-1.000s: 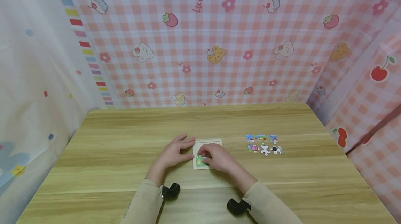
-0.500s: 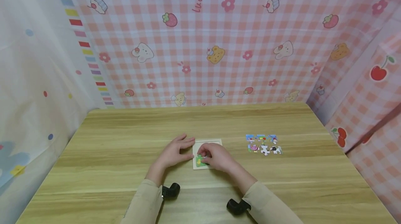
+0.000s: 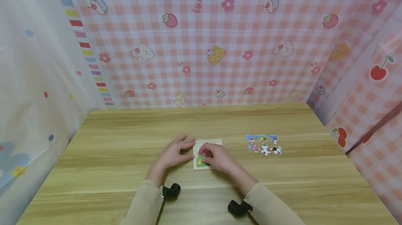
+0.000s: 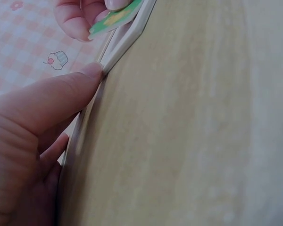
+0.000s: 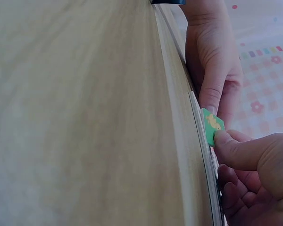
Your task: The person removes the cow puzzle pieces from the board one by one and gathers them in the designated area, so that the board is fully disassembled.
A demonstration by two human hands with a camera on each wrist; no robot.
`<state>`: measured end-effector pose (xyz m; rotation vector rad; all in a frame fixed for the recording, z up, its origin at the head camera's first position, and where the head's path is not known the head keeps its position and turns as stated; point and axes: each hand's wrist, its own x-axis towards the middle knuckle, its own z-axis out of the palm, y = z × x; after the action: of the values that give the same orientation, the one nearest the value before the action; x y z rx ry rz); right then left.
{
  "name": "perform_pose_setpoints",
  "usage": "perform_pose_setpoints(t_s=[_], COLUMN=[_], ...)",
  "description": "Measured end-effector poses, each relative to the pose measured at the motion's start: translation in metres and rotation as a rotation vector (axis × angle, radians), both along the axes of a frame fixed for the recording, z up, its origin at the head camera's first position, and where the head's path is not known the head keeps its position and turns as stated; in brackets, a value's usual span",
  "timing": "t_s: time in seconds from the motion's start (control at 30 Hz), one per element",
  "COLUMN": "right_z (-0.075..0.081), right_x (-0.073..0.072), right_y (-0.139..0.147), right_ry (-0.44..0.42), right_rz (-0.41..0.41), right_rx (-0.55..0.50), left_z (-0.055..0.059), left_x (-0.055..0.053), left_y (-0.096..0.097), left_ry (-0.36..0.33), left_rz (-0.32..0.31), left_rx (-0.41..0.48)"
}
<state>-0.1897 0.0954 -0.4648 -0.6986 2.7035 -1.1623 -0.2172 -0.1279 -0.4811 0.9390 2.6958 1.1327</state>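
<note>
A green jigsaw piece with a yellow figure (image 3: 199,162) is at the lower left corner of a pale puzzle tray (image 3: 196,143). My right hand (image 3: 218,158) pinches this piece (image 5: 211,123) between thumb and fingers. In the left wrist view the piece (image 4: 114,19) stands tilted, one edge raised above the tray rim (image 4: 125,49). My left hand (image 3: 173,153) lies at the tray's left side with its fingers extended, the thumb (image 4: 70,96) touching the rim. The right hand covers much of the tray's inside in the head view.
Several loose jigsaw pieces lie in two rows on the wooden table (image 3: 125,134), right of the tray, among them a white one (image 3: 265,150) and one with a pink figure (image 3: 253,149). A checked curtain (image 3: 201,78) stands behind the table's back edge.
Both hands keep nearly the same place. The green jigsaw piece stays pinched at the tray's lower left corner, with at most a slight shift of the right fingers.
</note>
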Motion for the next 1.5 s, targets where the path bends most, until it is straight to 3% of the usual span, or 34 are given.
perform_pose_setpoints(t_s=[1.5], right_z=[0.003], right_x=[0.008], right_y=[0.035], right_ry=[-0.075], right_rz=[0.044], right_rx=[-0.159], left_z=[0.002], left_x=[0.001], left_y=[0.001], left_ry=[-0.008], left_rz=[0.017], left_rx=[-0.021])
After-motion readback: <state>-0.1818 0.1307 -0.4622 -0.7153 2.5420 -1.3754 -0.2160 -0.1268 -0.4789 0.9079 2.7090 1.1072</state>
